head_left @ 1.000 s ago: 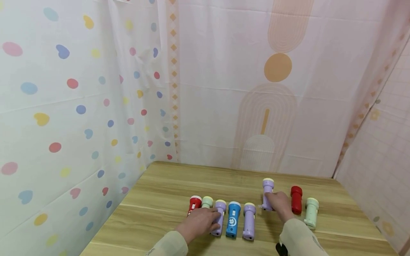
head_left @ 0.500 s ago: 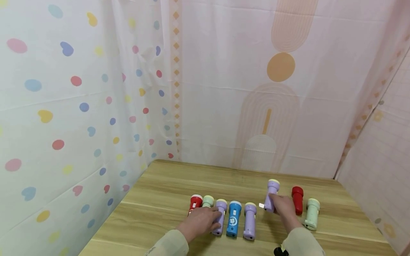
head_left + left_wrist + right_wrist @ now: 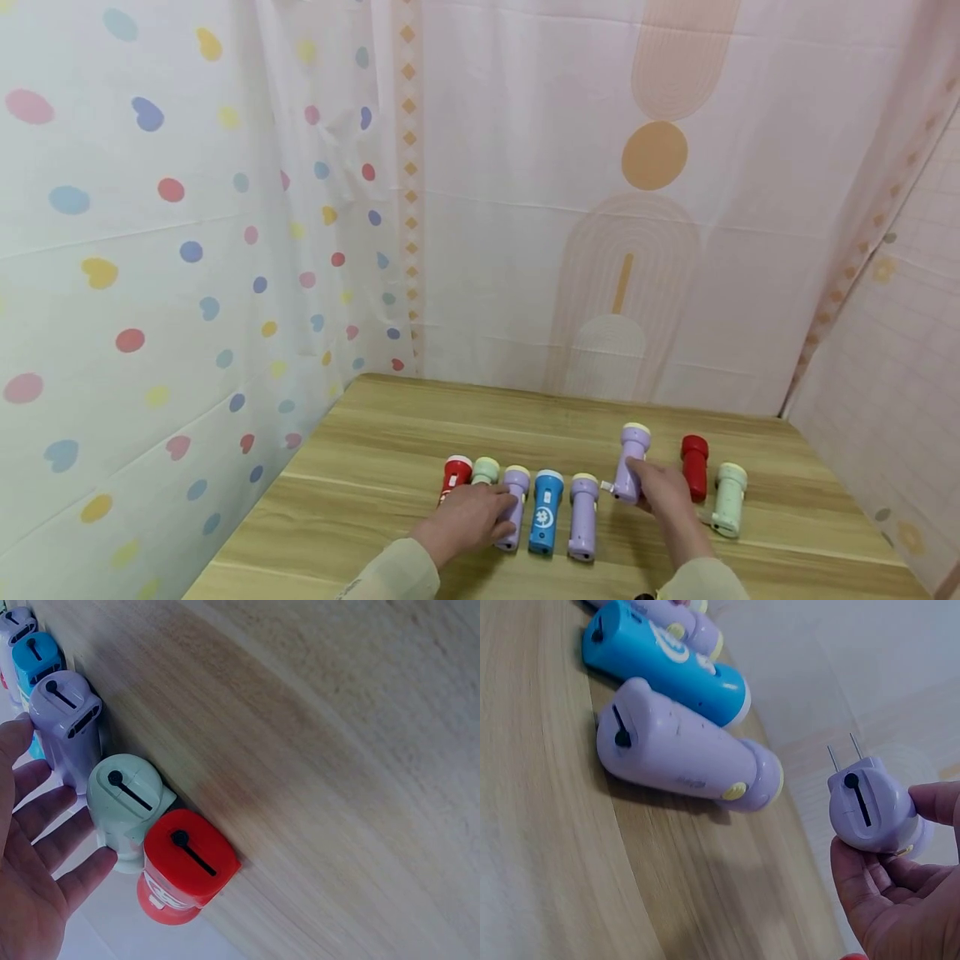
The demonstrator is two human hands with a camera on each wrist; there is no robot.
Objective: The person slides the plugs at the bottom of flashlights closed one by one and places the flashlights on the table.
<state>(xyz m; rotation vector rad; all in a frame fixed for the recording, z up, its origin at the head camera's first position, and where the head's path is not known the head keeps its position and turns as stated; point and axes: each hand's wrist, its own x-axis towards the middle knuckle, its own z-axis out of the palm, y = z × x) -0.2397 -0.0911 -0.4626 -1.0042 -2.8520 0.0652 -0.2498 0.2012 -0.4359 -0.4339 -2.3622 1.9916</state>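
Wood-look table [image 3: 420, 425] is the carrier: seven torches lie on it, the eighth, lilac, is in the right hand [image 3: 663, 487].

Held torch [image 3: 877, 814]: right of middle, toward the table's back edge, head pointing at that edge. Right hand grips it, thumb on one side, fingers on the other. In the right wrist view its tail looks clear of the wood; can't tell if any part touches. Body lilac, flared head, pale yellow rim, yellow button on the side. Tail cap rounded, with a dark slot and a round black knob at one end of it. Two thin metal prongs [image 3: 833, 758] stick out side by side from the tail. Prong end points left in the head view.

Row of five, in from the left edge, heads toward the back edge. Left to right: red torch [image 3: 456, 473], white rim, white print; mint torch [image 3: 485, 471], just beside it, yellowish rim; inner lilac torch [image 3: 517, 481]; blue torch [image 3: 546, 512], white rim, white emblem; outer lilac torch [image 3: 583, 521], lying flat, yellow button on its side.

Left hand [image 3: 461, 521] isn't gripping: fingers spaced and loosely extended, lying across the mint and inner lilac torches.

Toward the right edge: plain red torch [image 3: 695, 467], just past the right hand, and second mint torch [image 3: 730, 500], nearer that edge, tail toward the front. Pale bit sticks out left of its tail, too blurred to identify.

Pale printed curtain [image 3: 510, 208] behind the back edge, dotted one [image 3: 225, 150] along the left.
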